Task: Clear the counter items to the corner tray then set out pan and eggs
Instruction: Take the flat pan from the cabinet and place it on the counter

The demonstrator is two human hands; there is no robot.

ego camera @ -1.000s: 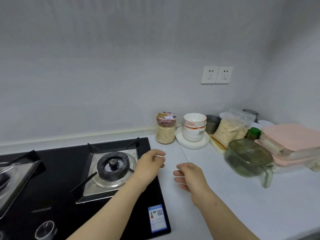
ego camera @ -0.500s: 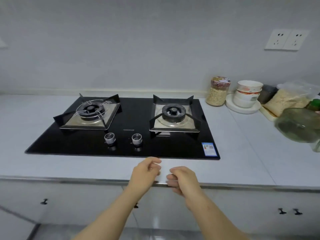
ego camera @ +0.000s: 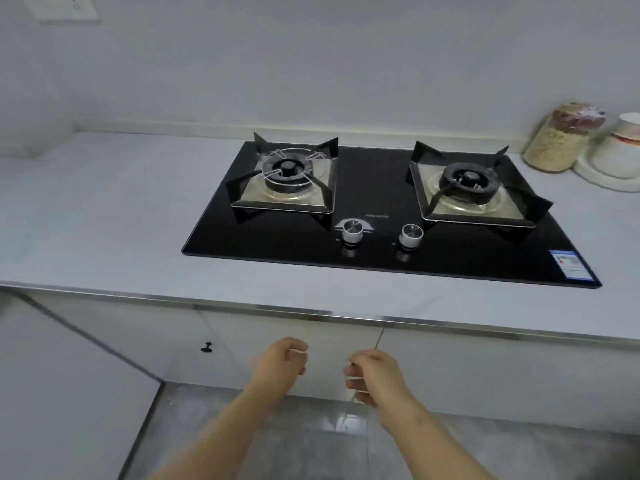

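body log | I see two slim arms entering from 6 o'clock: left forearm (ego camera: 214, 434) and right forearm (ego camera: 440, 441), both uncovered right down to the frame edge | left hand (ego camera: 280, 363) and right hand (ego camera: 375, 375) bare | fingers (ego camera: 299, 349) have short nails catching the light | faint small mark on right forearm

Both hands hang in front of the white cabinet doors (ego camera: 485, 375) under the counter (ego camera: 104, 220), left hand (ego camera: 282, 362) loosely curled and empty, right hand (ego camera: 375, 374) curled by a dark speck too blurry to call, with the black two-burner hob (ego camera: 377, 188) and an oat jar (ego camera: 557, 140) up top.
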